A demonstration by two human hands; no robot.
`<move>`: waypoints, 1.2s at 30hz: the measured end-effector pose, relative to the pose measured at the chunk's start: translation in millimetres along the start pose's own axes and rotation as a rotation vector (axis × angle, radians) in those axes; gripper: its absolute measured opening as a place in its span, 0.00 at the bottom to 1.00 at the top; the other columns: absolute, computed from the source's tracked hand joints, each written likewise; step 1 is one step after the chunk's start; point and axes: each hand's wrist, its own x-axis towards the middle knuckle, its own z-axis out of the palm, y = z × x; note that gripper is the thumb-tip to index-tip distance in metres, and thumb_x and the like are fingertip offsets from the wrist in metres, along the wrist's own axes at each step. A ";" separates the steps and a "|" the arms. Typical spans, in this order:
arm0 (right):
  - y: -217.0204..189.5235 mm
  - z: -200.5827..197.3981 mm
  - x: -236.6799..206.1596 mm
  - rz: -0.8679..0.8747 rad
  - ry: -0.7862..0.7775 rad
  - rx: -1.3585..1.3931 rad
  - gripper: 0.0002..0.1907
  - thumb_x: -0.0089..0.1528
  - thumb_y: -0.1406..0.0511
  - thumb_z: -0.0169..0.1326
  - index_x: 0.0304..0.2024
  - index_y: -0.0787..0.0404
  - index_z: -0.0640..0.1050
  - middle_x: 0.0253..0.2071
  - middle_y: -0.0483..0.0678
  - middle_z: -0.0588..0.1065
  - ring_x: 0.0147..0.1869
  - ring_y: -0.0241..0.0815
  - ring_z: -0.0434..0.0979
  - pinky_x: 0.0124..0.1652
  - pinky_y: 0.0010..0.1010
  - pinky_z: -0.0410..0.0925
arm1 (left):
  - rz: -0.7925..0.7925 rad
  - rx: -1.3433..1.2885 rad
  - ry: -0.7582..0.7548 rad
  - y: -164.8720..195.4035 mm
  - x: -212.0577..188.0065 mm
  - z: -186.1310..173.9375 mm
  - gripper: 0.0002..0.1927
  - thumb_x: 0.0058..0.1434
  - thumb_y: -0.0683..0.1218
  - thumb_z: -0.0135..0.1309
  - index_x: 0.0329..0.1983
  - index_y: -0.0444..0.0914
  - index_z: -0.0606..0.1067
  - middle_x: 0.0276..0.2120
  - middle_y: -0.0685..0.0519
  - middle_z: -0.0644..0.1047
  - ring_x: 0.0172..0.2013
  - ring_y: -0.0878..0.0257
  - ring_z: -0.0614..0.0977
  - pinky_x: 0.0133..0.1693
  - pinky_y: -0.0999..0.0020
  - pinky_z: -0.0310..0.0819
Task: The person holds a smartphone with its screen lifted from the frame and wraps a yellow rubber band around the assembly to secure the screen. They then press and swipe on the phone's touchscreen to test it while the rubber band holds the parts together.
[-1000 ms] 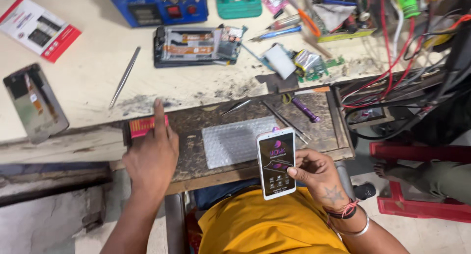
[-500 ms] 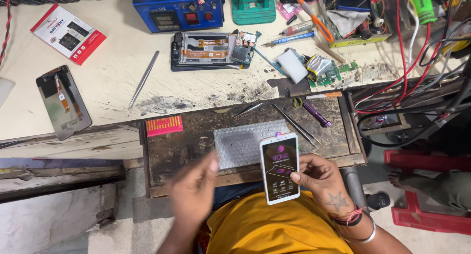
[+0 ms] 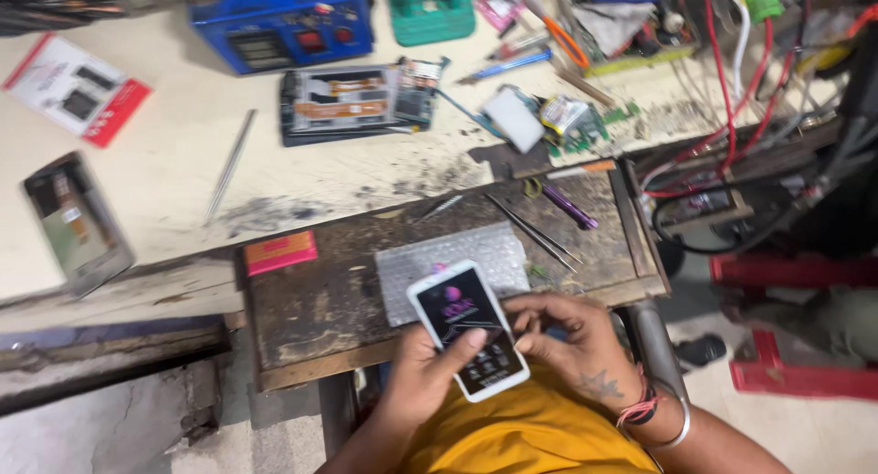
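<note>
Out past my left fingertips lie a bare phone display [image 3: 75,222], a red-and-white card [image 3: 78,88], a metal spudger [image 3: 230,163] and an opened handset [image 3: 358,102], none of them touched now. The white smartphone [image 3: 468,329] looks reassembled and is lit, so I judge the fitting done and only the screen check left. My left hand [image 3: 422,375] cups it from beneath, fingers curled and thumb across the glass, just before the bubble-wrap pad [image 3: 453,265], while my right hand [image 3: 572,341] pinches its right edge with bent fingers; tweezers [image 3: 535,231] lie beyond them.
</note>
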 end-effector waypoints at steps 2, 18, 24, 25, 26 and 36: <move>3.7 -18.3 -7.1 -0.013 0.092 -0.001 0.17 0.59 0.69 0.63 0.51 0.67 0.81 0.36 0.45 0.80 0.41 0.32 0.79 0.42 0.24 0.73 | 0.008 0.040 0.053 -0.1 -0.5 -6.6 0.09 0.69 0.44 0.57 0.47 0.34 0.81 0.36 0.55 0.83 0.36 0.68 0.82 0.40 0.70 0.78; 194.6 -239.4 2.9 0.186 1.191 0.246 0.07 0.71 0.63 0.58 0.42 0.60 0.78 0.29 0.42 0.73 0.29 0.33 0.73 0.30 0.26 0.69 | 0.183 -0.093 0.402 -2.6 25.1 -46.8 0.17 0.64 0.32 0.55 0.57 0.26 0.74 0.43 0.40 0.80 0.45 0.51 0.85 0.55 0.46 0.82; 219.3 -258.2 79.6 0.282 0.805 -0.643 0.09 0.70 0.64 0.59 0.44 0.64 0.79 0.33 0.49 0.77 0.36 0.44 0.79 0.38 0.35 0.73 | 0.041 -0.026 0.471 -9.3 21.4 -66.2 0.25 0.59 0.33 0.57 0.61 0.30 0.72 0.42 0.41 0.81 0.42 0.52 0.85 0.51 0.45 0.83; 218.9 -261.5 95.0 0.284 0.752 -0.722 0.09 0.70 0.64 0.59 0.43 0.65 0.79 0.33 0.49 0.77 0.36 0.44 0.79 0.38 0.35 0.73 | 0.026 -0.027 0.488 -11.2 20.8 -65.6 0.25 0.58 0.34 0.57 0.61 0.30 0.72 0.42 0.41 0.81 0.42 0.52 0.85 0.50 0.46 0.83; 218.1 -265.9 109.7 0.290 0.699 -0.784 0.09 0.70 0.63 0.59 0.43 0.65 0.79 0.33 0.49 0.77 0.36 0.45 0.79 0.38 0.35 0.73 | 0.018 -0.030 0.511 -11.8 20.3 -65.4 0.25 0.58 0.34 0.57 0.60 0.30 0.73 0.42 0.41 0.81 0.42 0.52 0.86 0.50 0.47 0.83; 236.1 -298.3 206.6 0.374 0.396 -1.020 0.11 0.70 0.62 0.56 0.43 0.65 0.79 0.33 0.50 0.77 0.36 0.45 0.78 0.39 0.37 0.73 | -0.122 0.005 0.652 -20.2 24.9 -47.5 0.21 0.54 0.35 0.59 0.54 0.30 0.76 0.39 0.42 0.83 0.39 0.53 0.87 0.43 0.54 0.83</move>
